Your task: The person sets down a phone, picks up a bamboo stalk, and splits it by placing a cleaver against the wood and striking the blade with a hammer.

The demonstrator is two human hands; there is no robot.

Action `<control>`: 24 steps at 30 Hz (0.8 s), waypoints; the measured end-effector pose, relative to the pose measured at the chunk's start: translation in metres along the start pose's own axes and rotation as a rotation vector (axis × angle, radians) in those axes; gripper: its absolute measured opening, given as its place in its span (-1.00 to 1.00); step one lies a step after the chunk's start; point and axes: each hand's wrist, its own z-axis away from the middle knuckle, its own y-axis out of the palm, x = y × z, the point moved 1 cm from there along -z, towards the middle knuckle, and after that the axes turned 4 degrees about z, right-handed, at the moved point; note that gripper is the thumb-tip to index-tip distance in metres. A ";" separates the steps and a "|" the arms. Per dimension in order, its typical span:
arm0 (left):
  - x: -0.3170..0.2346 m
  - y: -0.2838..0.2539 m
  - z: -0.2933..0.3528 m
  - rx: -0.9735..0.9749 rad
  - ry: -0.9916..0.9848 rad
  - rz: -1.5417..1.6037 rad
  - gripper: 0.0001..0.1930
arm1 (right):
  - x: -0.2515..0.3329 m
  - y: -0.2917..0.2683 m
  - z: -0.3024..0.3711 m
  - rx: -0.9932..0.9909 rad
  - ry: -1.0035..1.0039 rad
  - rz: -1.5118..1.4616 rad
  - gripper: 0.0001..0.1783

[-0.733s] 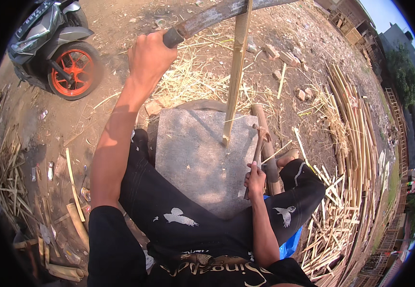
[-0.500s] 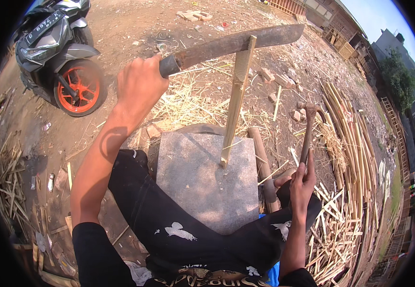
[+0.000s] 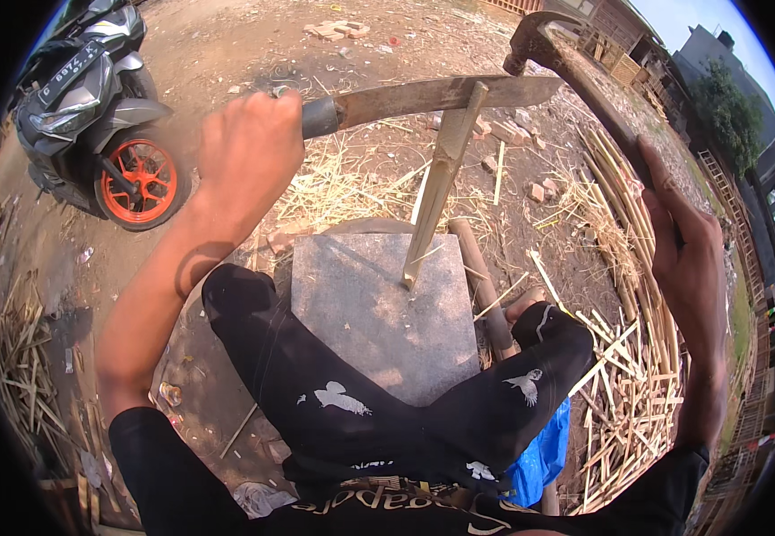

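My left hand [image 3: 252, 152] is wrapped round the dark handle of a machete [image 3: 396, 100], its long blade level and pointing right. Under the blade a split bamboo strip [image 3: 441, 170] stands upright, tilted a little, with the blade lodged in its top end. The strip's foot rests on a square grey stone slab [image 3: 370, 330] between my knees. In my closed right hand [image 3: 687, 232] is a hammer [image 3: 602, 103], raised on the right; its head is just above the machete's tip, and I cannot tell whether they touch.
A pile of bamboo poles [image 3: 629, 232] lies to the right, with cut strips [image 3: 633, 411] nearer me. Beside the slab is a round wooden pole [image 3: 480, 277]. Shavings [image 3: 343, 192] litter the ground beyond. A motorbike [image 3: 92, 116] is parked at the far left; more strips [image 3: 25, 366] lie below it.
My right hand has swung the hammer up from beside my right knee to the height of the blade. The machete and bamboo strip keep nearly the same pose; the view has shifted slightly.
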 end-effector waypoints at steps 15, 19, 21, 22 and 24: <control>0.007 -0.010 0.008 0.031 0.072 -0.071 -0.87 | 0.001 -0.010 0.013 0.064 0.065 -0.129 -0.51; 0.010 -0.010 0.014 0.019 0.062 -0.068 -0.86 | -0.024 -0.017 0.008 -0.375 0.255 -0.277 -0.53; 0.007 -0.011 0.017 0.028 0.058 -0.067 -0.86 | -0.014 -0.001 0.009 -0.427 0.299 -0.279 -0.51; 0.004 -0.012 0.017 0.040 0.056 -0.077 -0.86 | -0.007 0.011 0.011 -0.400 0.250 -0.255 -0.50; -0.003 -0.017 0.017 0.059 0.068 -0.086 -0.87 | 0.003 0.034 0.029 -0.061 -0.004 -0.213 -0.49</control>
